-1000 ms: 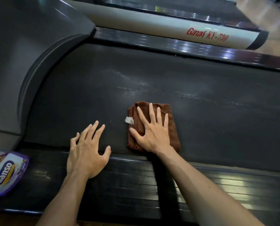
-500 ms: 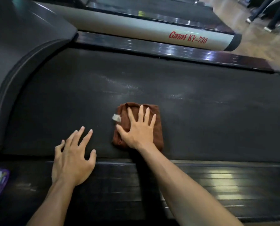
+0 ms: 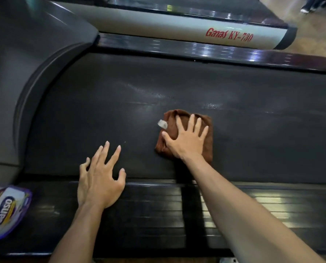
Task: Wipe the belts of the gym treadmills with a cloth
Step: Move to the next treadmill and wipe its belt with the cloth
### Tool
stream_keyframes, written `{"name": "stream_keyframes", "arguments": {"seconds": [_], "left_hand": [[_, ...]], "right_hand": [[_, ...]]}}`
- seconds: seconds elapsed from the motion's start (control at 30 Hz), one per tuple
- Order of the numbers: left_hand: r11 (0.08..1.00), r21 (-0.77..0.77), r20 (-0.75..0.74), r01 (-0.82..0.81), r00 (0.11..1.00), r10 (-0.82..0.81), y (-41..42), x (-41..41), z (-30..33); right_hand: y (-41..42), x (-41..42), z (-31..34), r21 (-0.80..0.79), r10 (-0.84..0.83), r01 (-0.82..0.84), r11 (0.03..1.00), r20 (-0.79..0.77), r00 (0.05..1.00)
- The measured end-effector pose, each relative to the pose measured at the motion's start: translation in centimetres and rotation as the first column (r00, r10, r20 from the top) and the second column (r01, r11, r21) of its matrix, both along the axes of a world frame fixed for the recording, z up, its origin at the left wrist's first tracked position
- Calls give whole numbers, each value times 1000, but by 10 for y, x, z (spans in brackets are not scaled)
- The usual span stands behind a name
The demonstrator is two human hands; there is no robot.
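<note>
At far left, near the front end of the near side rail (image 3: 158, 209) of black ribbed plastic: a white-and-purple plastic pack printed "Ganso" (image 3: 5, 211), partly cut off by the frame edge. Above it, the curved grey motor hood (image 3: 25, 63) closing the belt's left end. Next along, the left hand (image 3: 99, 179), fingers spread and nearly straight, palm on the near rail and fingertips reaching over the near edge of the wide black rubber treadmill belt (image 3: 262, 141), holding nothing. Right of that, toward the middle of the belt and close to its near edge: the folded brown terry cloth (image 3: 208, 147) with a small white tag (image 3: 162, 124) at its left side, pressed flat under the right hand (image 3: 186, 139), fingers splayed and straight, not curled round it. Beyond the belt's far edge, a glossy dark far rail (image 3: 215, 51), then a neighbouring silver rail lettered "Ganas KY-730" (image 3: 177, 25) in red.
</note>
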State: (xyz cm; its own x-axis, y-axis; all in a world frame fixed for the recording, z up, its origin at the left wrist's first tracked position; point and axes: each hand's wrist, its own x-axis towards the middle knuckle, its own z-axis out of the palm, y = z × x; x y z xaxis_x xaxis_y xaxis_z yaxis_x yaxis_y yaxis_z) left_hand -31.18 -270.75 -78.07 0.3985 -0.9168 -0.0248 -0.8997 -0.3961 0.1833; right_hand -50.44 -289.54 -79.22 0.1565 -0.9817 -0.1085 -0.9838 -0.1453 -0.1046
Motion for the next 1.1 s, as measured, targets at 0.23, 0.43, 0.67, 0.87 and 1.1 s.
{"name": "stream_keyframes", "arguments": {"seconds": [0.23,0.43,0.67,0.87,1.1], "left_hand": [[1000,-3,14,9,1000,-9,0,-2,4],[1000,-13,11,15,1000,-14,-1,1,1],[1000,3,14,7,1000,-7,0,0,3],[1000,-13,12,3,1000,-3,0,-2,3],[1000,-8,6,0,1000,0,0,-2,3]], "right_hand": [[52,-34,-4,-92,201,-197,976,35,979],[2,-54,1,-13,-137,137,991,-9,991],[20,4,2,-43,192,-191,981,22,981],[50,-55,-3,-81,112,-108,991,42,993],[-3,-2,-2,-18,-111,111,994,3,994]]}}
